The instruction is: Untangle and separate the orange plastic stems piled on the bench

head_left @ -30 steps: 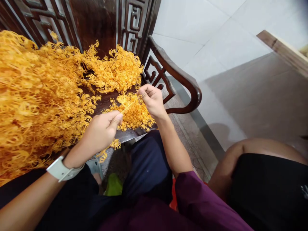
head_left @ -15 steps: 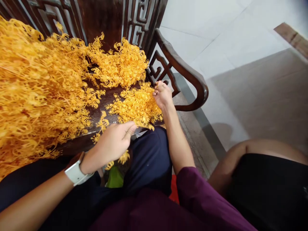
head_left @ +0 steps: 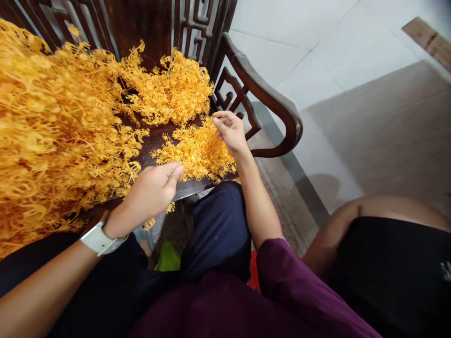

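My left hand (head_left: pixel 150 195), with a pale watch (head_left: pixel 102 241) on its wrist, is closed with thumb against fingers. Parts of a yellow plastic sprig (head_left: pixel 149 224) hang below it; its grip on the stem is hidden. Over the right edge of a small heap of loose yellow plastic pieces (head_left: pixel 200 150) is my right hand (head_left: pixel 232 134). Its thumb and forefinger are close together in a pinch, the other fingers curled; anything between the tips is too small to name. To the left lies a large tangled pile of yellow plastic sprigs (head_left: pixel 59 126).
Everything yellow lies on a dark wooden bench (head_left: pixel 155 141) with a carved backrest and a curved armrest (head_left: pixel 268 89) at right. Another clump of yellow sprigs (head_left: pixel 176 89) is by the backrest. A person's bent leg (head_left: pixel 387 209) is at lower right. Something green (head_left: pixel 168 257) shows below my legs.
My left hand has moved left, and the yellow piece that stuck out beyond its fingertips is gone from there. My right hand's thumb and forefinger have stretched out from a tighter curl.
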Demonstrator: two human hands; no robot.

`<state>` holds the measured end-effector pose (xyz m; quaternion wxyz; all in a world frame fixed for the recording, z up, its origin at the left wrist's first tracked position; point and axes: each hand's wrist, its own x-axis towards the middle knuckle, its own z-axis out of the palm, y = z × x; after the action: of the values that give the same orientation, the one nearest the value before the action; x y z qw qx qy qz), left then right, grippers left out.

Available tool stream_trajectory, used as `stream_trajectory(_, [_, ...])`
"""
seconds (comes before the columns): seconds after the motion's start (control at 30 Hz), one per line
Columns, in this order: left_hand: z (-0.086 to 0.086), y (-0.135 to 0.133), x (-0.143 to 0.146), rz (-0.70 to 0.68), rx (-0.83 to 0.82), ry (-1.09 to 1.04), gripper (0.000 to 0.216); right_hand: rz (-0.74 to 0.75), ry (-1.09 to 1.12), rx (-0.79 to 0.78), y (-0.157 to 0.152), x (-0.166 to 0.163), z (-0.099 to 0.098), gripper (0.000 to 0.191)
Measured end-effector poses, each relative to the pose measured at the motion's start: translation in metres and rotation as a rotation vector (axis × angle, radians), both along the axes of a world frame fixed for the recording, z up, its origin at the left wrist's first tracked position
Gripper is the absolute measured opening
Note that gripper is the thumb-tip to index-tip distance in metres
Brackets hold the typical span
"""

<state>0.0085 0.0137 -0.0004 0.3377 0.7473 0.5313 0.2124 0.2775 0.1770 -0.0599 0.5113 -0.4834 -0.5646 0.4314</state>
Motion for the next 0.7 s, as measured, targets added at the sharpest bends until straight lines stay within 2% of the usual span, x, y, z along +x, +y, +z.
stream_trajectory(0.1, [0.000, 0.004, -0.003, 0.029, -0.003, 0.034, 0.038, -0.009, -0.073, 0.052, 0.000, 0.002, 0.000, 0.045])
stream_trajectory(0.23, [-0.001, 0.006, -0.007, 0.040, 0.013, 0.055, 0.037, -0.030, -0.168, 0.128, 0.003, 0.006, -0.001, 0.055])
stream_trajectory(0.37, [0.000, 0.010, -0.009, 0.011, 0.080, 0.137, 0.037, -0.085, -0.181, 0.180, -0.006, 0.002, 0.011, 0.060])
stream_trajectory(0.43, [0.005, 0.016, -0.008, -0.007, 0.118, 0.237, 0.036, 0.024, -0.161, 0.168, -0.021, -0.007, 0.023, 0.056])
stream_trajectory(0.57, [0.019, 0.029, -0.004, 0.009, 0.187, 0.360, 0.036, 0.458, -0.127, 0.158, -0.059, -0.031, 0.049, 0.048])
stream_trajectory(0.63, [0.023, 0.034, -0.005, 0.022, 0.195, 0.380, 0.036, 0.509, -0.082, 0.169, -0.070, -0.040, 0.056, 0.036])
stream_trajectory(0.7, [0.024, 0.037, -0.007, 0.032, 0.192, 0.414, 0.037, 0.470, 0.002, 0.155, -0.072, -0.045, 0.058, 0.026])
